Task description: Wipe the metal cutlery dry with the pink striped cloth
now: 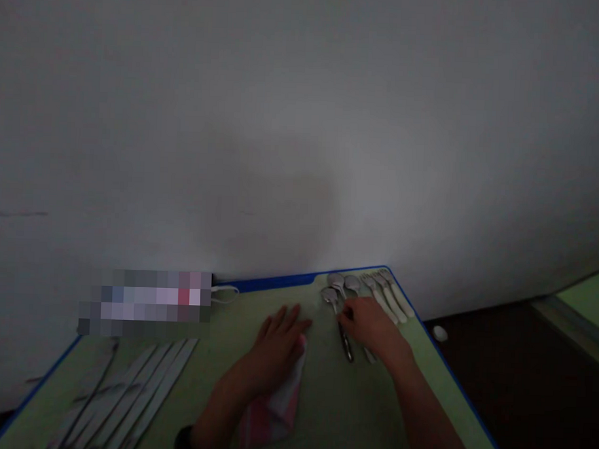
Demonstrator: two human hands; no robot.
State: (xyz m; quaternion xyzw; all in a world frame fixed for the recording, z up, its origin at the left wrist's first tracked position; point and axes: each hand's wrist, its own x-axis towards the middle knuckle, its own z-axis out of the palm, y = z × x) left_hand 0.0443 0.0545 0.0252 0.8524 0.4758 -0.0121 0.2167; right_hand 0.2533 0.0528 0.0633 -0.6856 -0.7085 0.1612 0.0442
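My left hand lies with its fingers stretched out on a folded pink and white cloth, covering the cloth's upper part. To its right, my right hand has its fingers closed at the dark-handled spoon, whose metal bowl points toward the wall. Just beyond that hand are two more spoons, a larger one and another one, their handles partly hidden by the hand. Beside them, several forks with white handles lie in a slanted row.
The light green table has a blue edge and stands against a grey wall. Long pale strips lie at the left. Behind them is a pixelated object with a white loop. A small white object is on the dark floor.
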